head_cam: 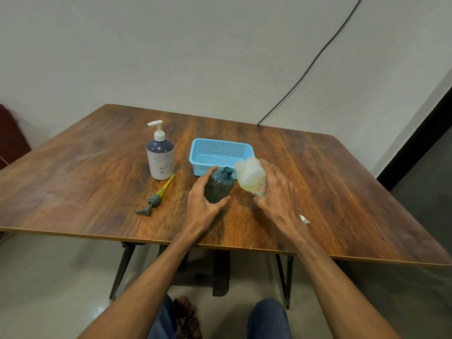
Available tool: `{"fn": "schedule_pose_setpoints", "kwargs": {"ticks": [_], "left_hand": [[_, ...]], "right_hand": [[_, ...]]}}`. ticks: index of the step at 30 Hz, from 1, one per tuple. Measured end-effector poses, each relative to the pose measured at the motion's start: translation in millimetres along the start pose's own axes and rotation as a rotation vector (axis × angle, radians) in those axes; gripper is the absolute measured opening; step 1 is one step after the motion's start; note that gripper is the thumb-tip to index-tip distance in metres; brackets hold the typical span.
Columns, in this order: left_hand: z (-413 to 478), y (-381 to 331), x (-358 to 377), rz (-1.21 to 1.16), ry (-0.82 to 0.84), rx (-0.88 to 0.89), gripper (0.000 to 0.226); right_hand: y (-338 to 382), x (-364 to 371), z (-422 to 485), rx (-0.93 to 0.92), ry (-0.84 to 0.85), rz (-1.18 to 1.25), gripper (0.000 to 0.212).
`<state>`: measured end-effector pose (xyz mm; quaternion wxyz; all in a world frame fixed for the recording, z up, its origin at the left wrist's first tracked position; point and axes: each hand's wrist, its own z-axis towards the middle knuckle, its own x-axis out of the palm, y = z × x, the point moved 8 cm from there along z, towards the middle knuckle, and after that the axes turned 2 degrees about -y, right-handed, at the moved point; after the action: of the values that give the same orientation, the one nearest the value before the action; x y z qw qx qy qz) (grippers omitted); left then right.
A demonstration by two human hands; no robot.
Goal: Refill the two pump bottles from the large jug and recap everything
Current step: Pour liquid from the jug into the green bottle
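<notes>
The step in hand is, I judge, the filling of the first pump bottle. The left hand (203, 201) grips the dark teal bottle (218, 186), thumb on one side and fingers on the other, and this bottle stands on the tabletop (318, 192) with its neck open. Its pump (156, 197), with a yellow tube, lies flat on the tabletop to the left, well apart from it. The right hand (278, 192) is curled round the large jug (250, 176), which is held tilted just beside the open neck, in front of the blue basket (221, 142). I cannot see the mouth of the jug, and no stream of liquid shows, so I cannot tell whether pouring has begun. The next move calls, I think, for bringing the mouth of the jug exactly over the narrow neck and tipping slowly, while the left hand keeps the bottle from sliding. The white pump bottle (160, 156) stands further left with its pump on, so it seems not yet opened. Counted: 2 pump bottles, 1 jug, 1 loose pump, 1 basket, and 1 small white piece (304, 218) near the right wrist, perhaps the cap of the jug, but it is too small to be sure.
</notes>
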<state>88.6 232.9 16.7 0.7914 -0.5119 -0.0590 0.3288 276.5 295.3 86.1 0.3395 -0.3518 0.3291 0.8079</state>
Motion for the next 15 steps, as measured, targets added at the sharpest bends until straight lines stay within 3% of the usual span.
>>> {"fn": "schedule_pose_setpoints", "kwargs": {"ticks": [15], "left_hand": [[-0.7,3.7,3.4,0.016,0.041,-0.020,0.088]], "right_hand": [[7.5,-7.6,8.4,-0.072,0.071,-0.221,0.099]]}}
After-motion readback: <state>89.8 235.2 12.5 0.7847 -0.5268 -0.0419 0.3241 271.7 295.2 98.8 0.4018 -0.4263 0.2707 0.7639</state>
